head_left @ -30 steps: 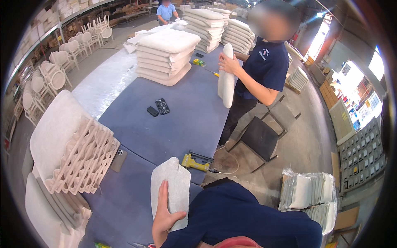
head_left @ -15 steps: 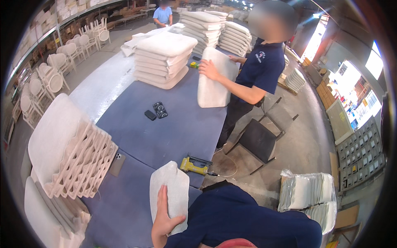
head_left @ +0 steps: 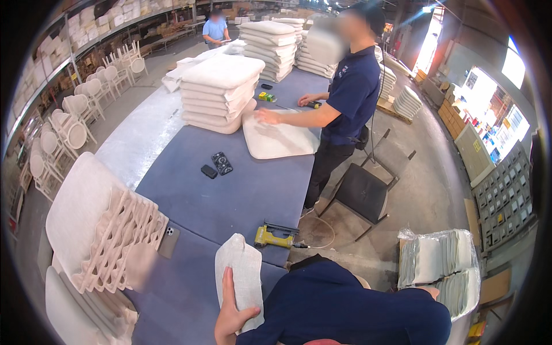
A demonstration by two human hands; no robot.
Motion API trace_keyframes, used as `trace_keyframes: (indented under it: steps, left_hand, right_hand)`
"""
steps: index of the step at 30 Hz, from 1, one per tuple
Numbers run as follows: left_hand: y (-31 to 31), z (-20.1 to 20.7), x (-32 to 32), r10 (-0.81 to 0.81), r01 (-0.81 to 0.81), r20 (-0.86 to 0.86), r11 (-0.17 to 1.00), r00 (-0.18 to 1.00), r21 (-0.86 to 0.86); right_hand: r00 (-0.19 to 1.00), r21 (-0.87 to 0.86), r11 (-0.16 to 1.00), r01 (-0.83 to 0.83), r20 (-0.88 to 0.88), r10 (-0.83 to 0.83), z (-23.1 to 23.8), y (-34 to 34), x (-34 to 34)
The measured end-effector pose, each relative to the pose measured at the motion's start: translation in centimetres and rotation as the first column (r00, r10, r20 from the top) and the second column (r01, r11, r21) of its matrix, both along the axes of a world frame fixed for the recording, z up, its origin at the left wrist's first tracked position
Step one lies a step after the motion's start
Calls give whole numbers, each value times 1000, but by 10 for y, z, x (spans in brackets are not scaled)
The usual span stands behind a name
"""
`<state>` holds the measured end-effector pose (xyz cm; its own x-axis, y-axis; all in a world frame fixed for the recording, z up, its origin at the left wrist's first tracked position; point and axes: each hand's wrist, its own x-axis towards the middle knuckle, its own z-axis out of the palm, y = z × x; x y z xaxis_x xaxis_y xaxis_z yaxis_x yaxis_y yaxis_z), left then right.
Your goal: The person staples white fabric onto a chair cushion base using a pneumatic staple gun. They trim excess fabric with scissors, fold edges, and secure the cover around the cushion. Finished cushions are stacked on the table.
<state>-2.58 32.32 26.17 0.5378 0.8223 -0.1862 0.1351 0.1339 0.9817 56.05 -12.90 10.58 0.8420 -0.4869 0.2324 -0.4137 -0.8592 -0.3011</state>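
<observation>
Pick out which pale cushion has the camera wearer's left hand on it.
The near cushion, just lower left of the yellow power tool: the left hand lies on it. The co-worker's cushion lies farther away; others sit in stacks.

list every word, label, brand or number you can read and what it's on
None can be read clearly.
Yellow nail gun: body marking, too small.
Co-worker's navy shirt: chest emblem, too blurred.
Green and yellow box: any print too small.
Gray drawer cabinet: any labels too small.
</observation>
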Motion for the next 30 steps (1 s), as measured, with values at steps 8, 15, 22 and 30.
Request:
trace_keyframes:
  steps: [8, 15, 22, 30]
  left_hand:
    - [0, 0, 2, 21, -21, 12, 999, 1000, 23]
    - [2, 1, 9, -10, 10, 2, 999, 1000, 42]
    - [5, 1, 12, -45, 48, -41, 995, 998, 89]
    - [0, -7, 17, -21, 21, 4, 997, 1000, 72]
  right_hand:
    - [990, 11, 997, 76, 119, -77, 24, 12, 6]
    - [955, 47, 985, 164, 244, -171, 76, 15, -5]
    - [959, 233, 964, 132, 216, -184, 59, 11, -4]
    - [952, 998, 30, 48, -36, -304, 11, -74, 126]
